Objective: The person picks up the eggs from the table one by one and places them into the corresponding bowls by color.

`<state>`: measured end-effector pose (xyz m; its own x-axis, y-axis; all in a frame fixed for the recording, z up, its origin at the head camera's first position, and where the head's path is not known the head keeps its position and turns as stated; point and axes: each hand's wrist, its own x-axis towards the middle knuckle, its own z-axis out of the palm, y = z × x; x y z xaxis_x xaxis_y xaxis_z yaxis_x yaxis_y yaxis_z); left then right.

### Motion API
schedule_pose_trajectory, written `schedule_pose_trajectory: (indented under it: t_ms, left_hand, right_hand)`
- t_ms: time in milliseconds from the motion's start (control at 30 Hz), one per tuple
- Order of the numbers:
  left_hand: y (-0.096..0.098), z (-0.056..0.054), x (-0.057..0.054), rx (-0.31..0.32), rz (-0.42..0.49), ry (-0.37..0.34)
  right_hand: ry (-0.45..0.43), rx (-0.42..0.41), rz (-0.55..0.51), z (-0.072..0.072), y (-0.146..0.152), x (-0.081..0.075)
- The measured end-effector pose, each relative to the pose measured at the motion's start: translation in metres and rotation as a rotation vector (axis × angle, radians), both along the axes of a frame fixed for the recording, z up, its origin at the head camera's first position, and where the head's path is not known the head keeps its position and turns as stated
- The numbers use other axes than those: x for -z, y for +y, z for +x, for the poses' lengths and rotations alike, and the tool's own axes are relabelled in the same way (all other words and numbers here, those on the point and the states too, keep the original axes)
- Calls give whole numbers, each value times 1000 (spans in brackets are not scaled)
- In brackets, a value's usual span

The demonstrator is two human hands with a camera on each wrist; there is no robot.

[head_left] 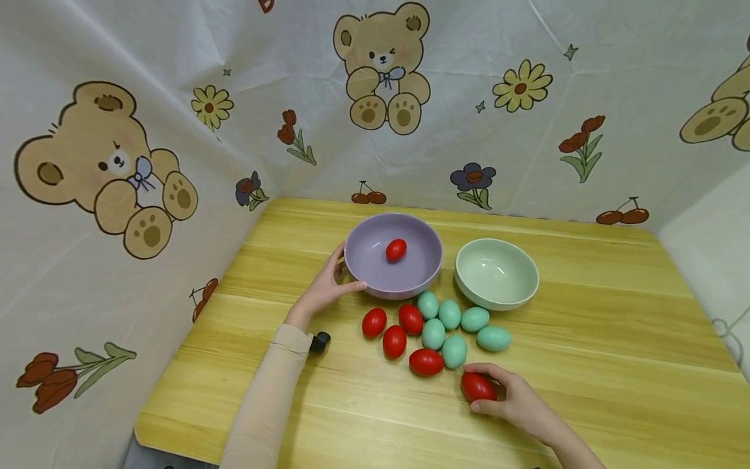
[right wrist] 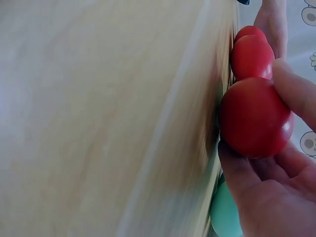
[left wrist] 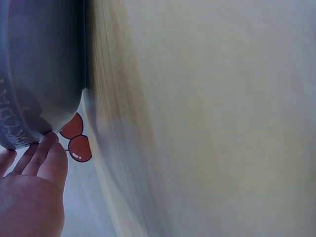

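A purple bowl (head_left: 375,280) stands at the back of the table with one red egg (head_left: 396,250) inside. My left hand (head_left: 322,292) holds its left side, thumb at the front rim and fingers against the outer wall. In the left wrist view the fingers (left wrist: 49,158) touch the bowl's dark-looking side (left wrist: 44,64). Near the front right, my right hand (head_left: 518,402) grips another red egg (head_left: 477,387) between thumb and fingers. The right wrist view shows this red egg (right wrist: 256,118) close up, low over the table surface.
Several red eggs (head_left: 394,342) and several mint-green eggs (head_left: 449,314) lie together in front of the bowls. A pale green bowl (head_left: 497,273) with nothing in it stands right of the purple one. Behind the wooden table (head_left: 615,312) hangs a bear-patterned cloth (head_left: 410,163).
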<state>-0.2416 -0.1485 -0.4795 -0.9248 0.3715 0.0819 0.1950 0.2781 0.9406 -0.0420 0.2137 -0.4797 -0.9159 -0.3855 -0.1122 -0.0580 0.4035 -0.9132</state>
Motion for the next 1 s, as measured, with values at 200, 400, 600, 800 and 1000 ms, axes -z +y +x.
schedule_pose_trajectory:
  t_ms: [200,400,600,800,1000]
  left_hand:
    - [1,4,-13,14,2,-8]
    - [1,1,-6,14,9,-2]
    - [2,0,3,-6,-12,-1]
    - [0,1,4,-21,-22,0]
    - [1,1,4,-23,-17,-4]
  right_hand:
    - [-31,7,-94,-1,0,-4]
    - [-25,42,-159,-7,-2,-21]
    - [-15,104,-155,-13,-2,-32]
    - [81,95,-205,-30,-2,-38]
    - [193,71,-233,-60,-3,-52]
